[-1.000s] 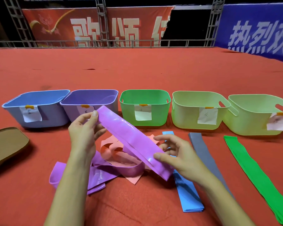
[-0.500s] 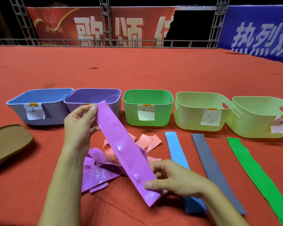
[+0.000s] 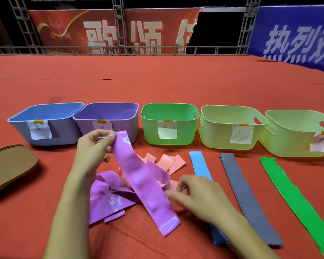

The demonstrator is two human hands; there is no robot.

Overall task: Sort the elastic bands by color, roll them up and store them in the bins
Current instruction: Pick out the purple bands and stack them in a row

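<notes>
One purple band is the thing in hand, and its long axis runs on a slant from centre-left of the frame down toward lower centre. Its upper end is pinched between the thumb and fingers of the left hand, raised in front of the purple bin; its lower end lies flat on the red tabletop, in front of the right hand. So the left hand owns the top end, and the right hand is the nearer one to the free end from which a roll would most easily start.

That right hand sits at centre-right with fingers loosely curled, its fingertips at or just beside the band's right edge; motion blur makes it hard to tell whether they actually pinch anything.

The band itself is a wide, flat, glossy strip, limp and slightly twisted along its run, with bright glare on its surface. It crosses over a heap of more purple bands at lower centre-left and tangled pink bands at centre.

Further right, a blue band, a grey band and a green band lie straight and apart, each below the row of bins.
</notes>
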